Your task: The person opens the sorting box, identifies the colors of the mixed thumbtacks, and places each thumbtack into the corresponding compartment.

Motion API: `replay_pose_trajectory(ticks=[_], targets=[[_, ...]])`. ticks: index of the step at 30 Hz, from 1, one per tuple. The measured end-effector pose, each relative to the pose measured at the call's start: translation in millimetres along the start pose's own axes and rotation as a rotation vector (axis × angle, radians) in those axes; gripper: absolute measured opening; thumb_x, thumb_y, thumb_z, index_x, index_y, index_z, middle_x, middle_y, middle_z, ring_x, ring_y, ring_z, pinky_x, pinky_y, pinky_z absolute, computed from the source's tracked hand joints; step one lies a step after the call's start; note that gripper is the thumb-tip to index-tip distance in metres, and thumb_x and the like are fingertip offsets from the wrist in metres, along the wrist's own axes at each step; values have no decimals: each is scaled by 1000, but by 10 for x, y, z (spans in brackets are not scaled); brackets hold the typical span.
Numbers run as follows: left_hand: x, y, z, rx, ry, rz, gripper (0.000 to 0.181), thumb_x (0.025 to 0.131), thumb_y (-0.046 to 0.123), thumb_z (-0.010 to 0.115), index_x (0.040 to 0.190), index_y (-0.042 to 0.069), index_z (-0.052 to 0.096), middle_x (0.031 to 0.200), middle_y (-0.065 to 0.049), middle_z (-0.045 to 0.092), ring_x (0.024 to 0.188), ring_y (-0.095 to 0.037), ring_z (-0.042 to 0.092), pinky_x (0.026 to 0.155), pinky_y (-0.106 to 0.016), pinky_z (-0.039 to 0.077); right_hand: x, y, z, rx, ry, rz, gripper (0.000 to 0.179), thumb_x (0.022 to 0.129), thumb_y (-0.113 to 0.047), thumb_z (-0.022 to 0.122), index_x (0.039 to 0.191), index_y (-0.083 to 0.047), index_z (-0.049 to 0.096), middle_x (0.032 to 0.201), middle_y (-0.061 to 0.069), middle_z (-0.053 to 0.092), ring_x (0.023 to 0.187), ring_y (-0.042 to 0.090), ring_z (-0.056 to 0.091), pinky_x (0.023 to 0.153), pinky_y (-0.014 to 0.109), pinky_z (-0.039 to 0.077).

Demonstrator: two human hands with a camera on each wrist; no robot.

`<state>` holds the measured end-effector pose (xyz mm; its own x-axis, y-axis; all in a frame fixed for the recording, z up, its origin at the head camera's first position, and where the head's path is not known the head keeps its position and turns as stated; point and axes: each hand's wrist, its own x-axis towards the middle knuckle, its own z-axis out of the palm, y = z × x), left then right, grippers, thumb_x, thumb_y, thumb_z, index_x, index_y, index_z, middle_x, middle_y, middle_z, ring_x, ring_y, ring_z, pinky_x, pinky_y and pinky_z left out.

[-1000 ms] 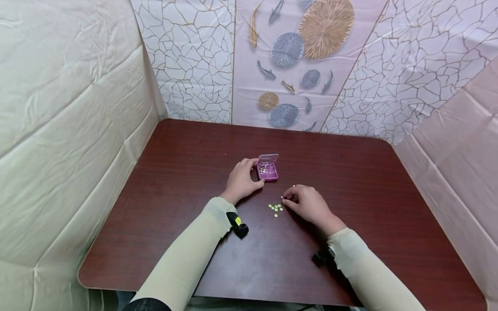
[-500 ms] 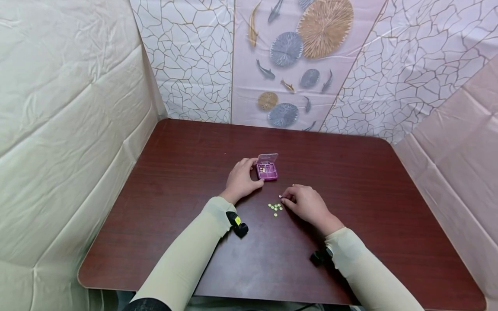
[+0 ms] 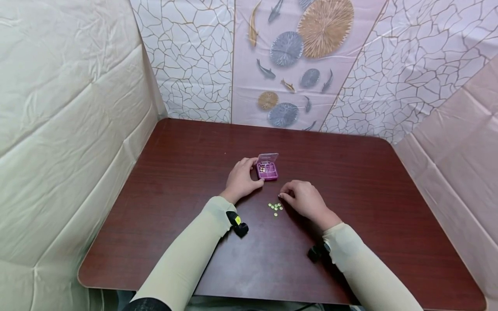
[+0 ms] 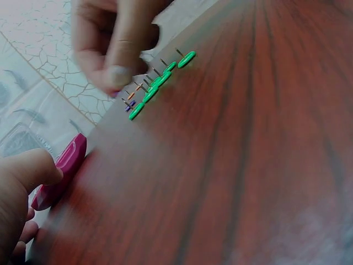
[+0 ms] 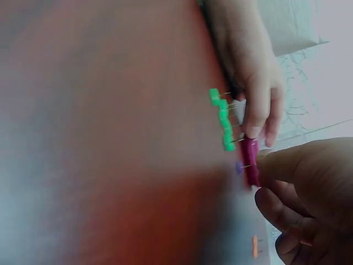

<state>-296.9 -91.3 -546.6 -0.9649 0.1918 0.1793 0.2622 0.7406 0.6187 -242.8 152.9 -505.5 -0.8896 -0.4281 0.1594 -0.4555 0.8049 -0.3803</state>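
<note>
My left hand [image 3: 242, 179] holds the side of a small magenta case [image 3: 267, 172] with a clear, raised lid; its thumb shows against the case in the left wrist view. Inside the case, several small tacks lie in one compartment. My right hand [image 3: 305, 198] is low over the table, thumb and forefinger close together. In the left wrist view a bit of purple, seemingly a thumbtack [image 4: 115, 94], shows at those fingertips. Green thumbtacks [image 3: 276, 207] lie points up in front of that hand. A purple thumbtack [image 5: 239, 167] shows in the right wrist view.
The dark red-brown wooden table [image 3: 186, 172] carries everything. An orange thumbtack [image 5: 255, 246] lies apart from the green group. Patterned cloth [image 3: 194, 65] hangs behind the table, with plain cloth [image 3: 70, 151] at the left side.
My right hand has shifted slightly left and away from me, and its fingers have drawn together over the purple tack. The left hand and case stay put.
</note>
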Motion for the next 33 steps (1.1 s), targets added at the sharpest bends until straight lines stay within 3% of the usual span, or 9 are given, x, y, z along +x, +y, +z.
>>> replay_pose_trajectory(ticks=[6,15,20,26,33], targets=[[-3,-34,-9,-8,4,1,81,89,40,89,159,15,56,143,-1,62,135,-22,56,115,-42,47,338,-56,-54,47,20,46,6,102,-20,81,97,-17,82,96,-1,75,86,21,69,82,49,57],[18,-48,-14,-9,-10,-1,81,89,39,89,159,15,55,146,-2,61,138,-23,55,117,-42,46,799,-197,61,-48,-28,33,12,105,-20,76,109,-11,82,107,9,76,97,31,74,86,54,61],[19,-39,-17,-4,-21,0,81,90,39,88,160,16,54,147,-2,60,140,-23,54,116,-42,47,858,-179,138,-92,-21,7,10,103,-20,79,107,-13,85,101,8,73,93,32,74,82,54,62],[28,-18,-42,2,-3,3,81,90,40,89,159,16,55,145,-2,62,135,-23,56,114,-42,49,866,-123,115,-63,31,-31,11,102,-21,82,107,-13,87,103,8,77,94,31,75,82,54,62],[13,-29,-26,11,-17,-6,80,90,41,88,159,17,55,144,-1,62,134,-21,56,113,-41,49,754,-13,-49,48,180,24,11,101,-19,83,109,-14,89,103,6,81,93,27,75,82,49,61]])
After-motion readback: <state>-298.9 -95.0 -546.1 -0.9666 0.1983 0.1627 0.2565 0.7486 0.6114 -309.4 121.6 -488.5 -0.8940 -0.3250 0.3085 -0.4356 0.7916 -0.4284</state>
